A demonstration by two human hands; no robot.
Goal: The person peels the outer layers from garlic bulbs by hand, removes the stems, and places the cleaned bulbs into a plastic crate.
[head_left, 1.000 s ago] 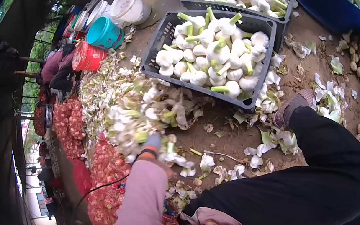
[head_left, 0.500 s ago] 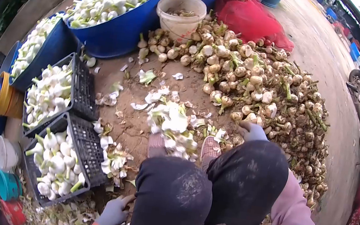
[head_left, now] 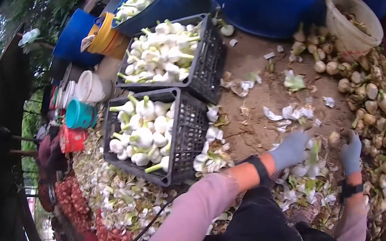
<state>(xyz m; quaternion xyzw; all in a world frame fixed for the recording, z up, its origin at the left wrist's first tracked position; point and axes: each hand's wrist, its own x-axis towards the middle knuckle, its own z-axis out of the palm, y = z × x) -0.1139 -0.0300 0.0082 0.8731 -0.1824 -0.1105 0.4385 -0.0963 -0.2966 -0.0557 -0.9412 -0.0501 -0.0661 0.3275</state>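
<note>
My left hand (head_left: 292,148), in a grey glove, is above the heap of garlic peelings (head_left: 311,170). Its fingers are curled, and what they hold, if anything, is hidden. Facing it is my gloved right hand (head_left: 352,151), closed at the edge of a brownish garlic bulb (head_left: 333,139) that lies between the two hands. Unpeeled garlic bulbs (head_left: 378,104) with stems are piled on the ground to the right. White cleaned garlic (head_left: 145,123) fills the nearer black crate (head_left: 188,139) on the left.
A second black crate (head_left: 210,66) of white garlic stands behind the first. Blue tubs (head_left: 262,12) and a whitish bucket (head_left: 355,35) are at the back. Yellow (head_left: 102,34), teal (head_left: 80,114) and red (head_left: 72,139) buckets stand at the left. Peelings (head_left: 113,193) cover the ground.
My view has swung left. My left hand has come up from beside the left knee to the peelings. My right hand has left the unpeeled pile and is near the left, a bulb at its fingers.
</note>
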